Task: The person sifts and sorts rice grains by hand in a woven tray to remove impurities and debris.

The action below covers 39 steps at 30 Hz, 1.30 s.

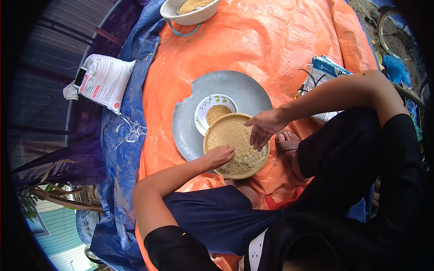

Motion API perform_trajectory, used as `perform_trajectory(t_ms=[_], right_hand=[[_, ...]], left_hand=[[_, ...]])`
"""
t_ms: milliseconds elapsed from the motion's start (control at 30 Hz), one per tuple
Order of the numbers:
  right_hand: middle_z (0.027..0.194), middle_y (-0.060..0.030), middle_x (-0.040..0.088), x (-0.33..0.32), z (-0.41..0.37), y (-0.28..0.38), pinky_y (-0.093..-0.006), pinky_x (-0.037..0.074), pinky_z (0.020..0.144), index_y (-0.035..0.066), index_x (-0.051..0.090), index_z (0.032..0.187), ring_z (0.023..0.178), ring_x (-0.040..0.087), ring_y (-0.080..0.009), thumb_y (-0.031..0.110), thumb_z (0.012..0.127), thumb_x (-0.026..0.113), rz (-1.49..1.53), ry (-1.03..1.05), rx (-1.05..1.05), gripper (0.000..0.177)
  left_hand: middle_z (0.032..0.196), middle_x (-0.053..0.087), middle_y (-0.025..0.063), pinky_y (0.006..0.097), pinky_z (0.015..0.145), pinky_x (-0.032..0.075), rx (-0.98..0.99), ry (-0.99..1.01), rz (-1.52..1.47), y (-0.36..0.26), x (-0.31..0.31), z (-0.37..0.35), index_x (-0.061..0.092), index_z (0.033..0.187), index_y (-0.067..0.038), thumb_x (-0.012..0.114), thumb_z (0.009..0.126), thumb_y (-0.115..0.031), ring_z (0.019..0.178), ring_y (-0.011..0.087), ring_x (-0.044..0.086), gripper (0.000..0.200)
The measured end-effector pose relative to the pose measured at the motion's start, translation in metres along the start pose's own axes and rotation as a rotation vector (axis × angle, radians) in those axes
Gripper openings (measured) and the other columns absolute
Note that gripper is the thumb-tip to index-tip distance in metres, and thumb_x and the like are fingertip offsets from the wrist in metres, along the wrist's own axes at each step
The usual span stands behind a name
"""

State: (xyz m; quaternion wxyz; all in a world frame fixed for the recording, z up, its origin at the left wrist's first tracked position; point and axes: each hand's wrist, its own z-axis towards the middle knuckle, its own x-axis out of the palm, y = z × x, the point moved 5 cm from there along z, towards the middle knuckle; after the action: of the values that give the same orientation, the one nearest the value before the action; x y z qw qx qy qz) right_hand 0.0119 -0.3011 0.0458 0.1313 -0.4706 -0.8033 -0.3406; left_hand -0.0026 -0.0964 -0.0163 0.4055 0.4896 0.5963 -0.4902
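A round yellow-rimmed sieve (238,128) holds pale grain and husk bits, heaped thickest on its lower right side. My left hand (219,155) is over the sieve's left part, its fingers curled together; anything in them is too small to make out. Above the right part is my right hand (265,128), open, with its fingers stretched down toward the husks. Partly under the sieve's upper left edge sits a white bowl (202,109) with a green leaf pattern and golden grain (218,113) inside. A grey round metal tray (185,131) with a broken edge lies beneath the bowl.
An orange tarp (280,40) covers the ground, with a blue tarp (118,158) along its left. A white basin (194,18) of grain stands at the top. A white printed sack (108,81) lies at left; bags (323,74) lie at right near my knee.
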Motion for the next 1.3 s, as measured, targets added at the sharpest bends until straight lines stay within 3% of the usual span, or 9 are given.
perform_trajectory(t_ms=[800,1300], right_hand=[[0.114,-0.03,0.059,0.002,-0.001,0.002,-0.0382,0.049,0.096,-0.017,0.05,0.117,0.104,0.063,-0.033,0.047,0.1,0.024,-0.059,-0.015,-0.012,0.071],[0.122,-0.0323,0.054,0.002,-0.001,0.001,-0.0376,0.046,0.1,-0.018,0.043,0.125,0.113,0.058,-0.0344,0.051,0.099,0.024,-0.043,0.024,-0.006,0.076]], left_hand=[[0.089,0.055,0.0137,0.0366,0.073,0.053,-0.149,0.153,-0.074,0.014,0.001,-0.003,0.056,0.089,0.0,0.049,0.083,-0.01,0.086,0.028,0.062,0.014],[0.082,0.056,0.0144,0.0364,0.07,0.053,-0.097,0.174,0.048,0.013,-0.001,0.0,0.056,0.084,0.001,0.05,0.081,-0.008,0.081,0.0278,0.063,0.011]])
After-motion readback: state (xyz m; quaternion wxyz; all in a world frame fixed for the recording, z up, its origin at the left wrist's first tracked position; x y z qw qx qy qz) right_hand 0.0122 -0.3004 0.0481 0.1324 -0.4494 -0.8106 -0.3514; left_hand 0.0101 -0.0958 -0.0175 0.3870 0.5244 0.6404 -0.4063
